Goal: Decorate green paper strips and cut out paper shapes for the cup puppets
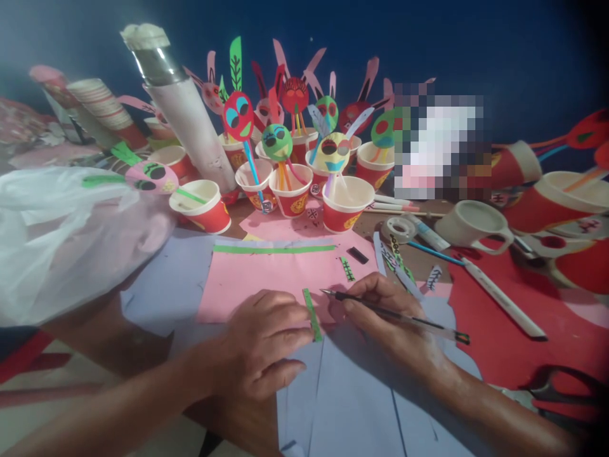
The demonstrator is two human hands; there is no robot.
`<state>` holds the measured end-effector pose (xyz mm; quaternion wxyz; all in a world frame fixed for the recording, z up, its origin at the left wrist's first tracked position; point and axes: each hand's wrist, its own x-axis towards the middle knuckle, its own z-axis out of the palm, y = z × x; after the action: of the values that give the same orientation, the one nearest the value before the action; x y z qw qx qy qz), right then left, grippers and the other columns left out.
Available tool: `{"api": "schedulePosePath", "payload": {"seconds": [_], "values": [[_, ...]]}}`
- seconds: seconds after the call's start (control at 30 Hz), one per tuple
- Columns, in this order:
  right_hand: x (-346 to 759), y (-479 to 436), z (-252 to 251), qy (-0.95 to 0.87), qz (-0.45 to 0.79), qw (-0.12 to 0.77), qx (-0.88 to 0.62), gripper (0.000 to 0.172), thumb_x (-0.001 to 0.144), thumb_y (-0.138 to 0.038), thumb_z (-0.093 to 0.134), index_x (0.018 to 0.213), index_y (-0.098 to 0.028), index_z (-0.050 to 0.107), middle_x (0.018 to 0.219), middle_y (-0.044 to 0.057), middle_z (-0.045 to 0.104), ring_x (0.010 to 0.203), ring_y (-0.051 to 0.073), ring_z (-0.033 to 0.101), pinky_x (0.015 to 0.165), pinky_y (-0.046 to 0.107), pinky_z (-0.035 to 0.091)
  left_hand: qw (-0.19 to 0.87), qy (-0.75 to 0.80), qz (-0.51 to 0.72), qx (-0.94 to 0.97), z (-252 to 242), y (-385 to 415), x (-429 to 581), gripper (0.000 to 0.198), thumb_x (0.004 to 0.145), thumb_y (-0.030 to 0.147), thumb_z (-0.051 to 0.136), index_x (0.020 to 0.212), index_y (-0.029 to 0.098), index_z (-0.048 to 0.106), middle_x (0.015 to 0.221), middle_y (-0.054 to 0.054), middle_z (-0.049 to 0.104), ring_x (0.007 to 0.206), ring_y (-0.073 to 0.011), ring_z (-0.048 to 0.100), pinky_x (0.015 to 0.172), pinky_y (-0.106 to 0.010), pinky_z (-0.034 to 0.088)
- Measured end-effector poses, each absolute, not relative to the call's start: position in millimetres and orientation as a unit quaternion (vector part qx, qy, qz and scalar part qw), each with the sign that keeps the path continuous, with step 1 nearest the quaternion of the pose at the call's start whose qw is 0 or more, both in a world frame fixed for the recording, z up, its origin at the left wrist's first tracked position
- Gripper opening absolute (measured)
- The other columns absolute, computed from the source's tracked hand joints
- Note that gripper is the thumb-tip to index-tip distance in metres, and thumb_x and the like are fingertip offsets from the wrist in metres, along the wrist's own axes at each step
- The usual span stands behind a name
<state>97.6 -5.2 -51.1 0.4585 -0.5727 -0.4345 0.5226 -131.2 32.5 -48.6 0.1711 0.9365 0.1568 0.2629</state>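
My right hand [392, 320] grips a pen [445, 330] between thumb and fingers, its tip pointing left just above the pink paper. My left hand [266, 343] lies palm down with its fingers stretched out. Its fingertips touch or nearly touch a short green paper strip [309, 304] with dark marks. Under the hands lie the pink paper [226, 289] and pale blue sheets [352, 387]. A long green strip [273, 249] runs along the pink paper's far edge. Near the pen tip are a small marked green piece [347, 269] and a black piece [357, 255].
Red paper cups [345, 219] holding decorated paper faces [238, 117] crowd the back. A tall flask [188, 120] leans there in view. On the right are a mug [469, 225], tape roll [398, 230], white marker [504, 298], red paper [476, 343] and scissors [561, 381]. A plastic bag [61, 241] is left.
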Motion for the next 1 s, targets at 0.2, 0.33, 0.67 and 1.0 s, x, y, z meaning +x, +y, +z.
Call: {"api": "schedulePosePath", "payload": {"seconds": [0.2, 0.33, 0.67, 1.0], "values": [[95, -4, -49, -0.427, 0.502, 0.461, -0.595, 0.015, 0.076, -0.029, 0.071, 0.079, -0.021, 0.058, 0.064, -0.004, 0.066, 0.055, 0.009, 0.056, 0.049, 0.018, 0.040, 0.179, 0.209, 0.232, 0.933, -52, 34, -133, 0.037, 0.087, 0.037, 0.057, 0.116, 0.015, 0.060, 0.124, -0.013, 0.058, 0.108, -0.0285, 0.049, 0.092, -0.046, 0.042], [94, -3, -47, -0.427, 0.509, 0.449, -0.597, 0.014, 0.074, -0.027, 0.070, 0.079, -0.022, 0.059, 0.066, -0.004, 0.066, 0.058, 0.010, 0.058, 0.053, 0.018, 0.044, 0.181, 0.215, 0.221, 0.934, -53, 32, -135, 0.041, 0.090, 0.047, 0.051, 0.115, 0.016, 0.061, 0.119, -0.013, 0.058, 0.104, -0.0287, 0.050, 0.089, -0.047, 0.043], [92, -1, -44, -0.462, 0.483, 0.427, -0.609, 0.014, 0.072, -0.028, 0.070, 0.082, -0.021, 0.064, 0.069, 0.000, 0.070, 0.058, 0.013, 0.061, 0.051, 0.021, 0.046, 0.156, 0.226, 0.161, 0.948, -46, 33, -130, 0.048, 0.094, 0.054, 0.044, 0.114, 0.016, 0.064, 0.112, -0.014, 0.059, 0.100, -0.0297, 0.050, 0.084, -0.047, 0.044], [81, 8, -39, -0.567, 0.423, 0.362, -0.607, 0.015, 0.080, -0.033, 0.063, 0.072, -0.020, 0.059, 0.057, -0.001, 0.065, 0.049, 0.013, 0.056, 0.045, 0.022, 0.040, 0.174, 0.238, 0.142, 0.945, -51, 29, -133, 0.044, 0.089, 0.053, 0.054, 0.116, 0.019, 0.064, 0.126, -0.014, 0.053, 0.109, -0.0326, 0.047, 0.089, -0.050, 0.042]]}}
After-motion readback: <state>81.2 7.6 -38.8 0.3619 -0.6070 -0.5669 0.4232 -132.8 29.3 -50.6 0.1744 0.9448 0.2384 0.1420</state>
